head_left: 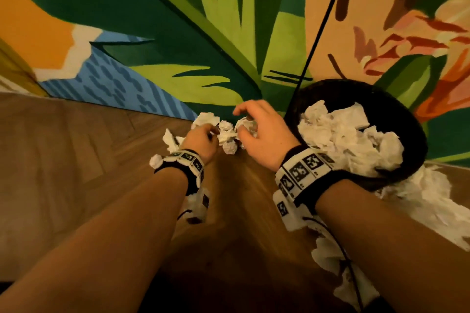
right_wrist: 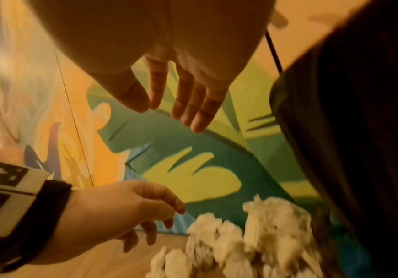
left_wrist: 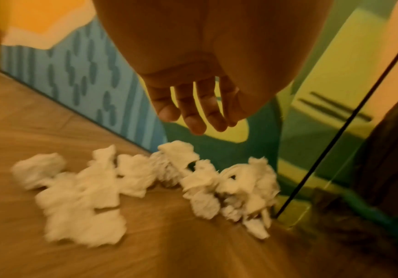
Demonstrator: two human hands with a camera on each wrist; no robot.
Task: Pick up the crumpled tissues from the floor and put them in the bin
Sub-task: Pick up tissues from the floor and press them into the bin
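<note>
My forearms fill the foreground. The crumpled tissues [head_left: 227,134] lie on the wood floor against the mural wall, left of the heaped bin [head_left: 417,122]. Left hand [head_left: 201,141] and right hand [head_left: 262,132] hover loose-fingered, holding nothing. I'd scoop inward, then lift together.

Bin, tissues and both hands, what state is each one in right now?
Bin: upright by the wall, heaped with tissues above its rim.
Floor tissues: crumpled, loose in a cluster on the wood floor at the wall.
Left hand: fingers relaxed, above the cluster, holding nothing.
Right hand: fingers spread, above the cluster, holding nothing.
</note>
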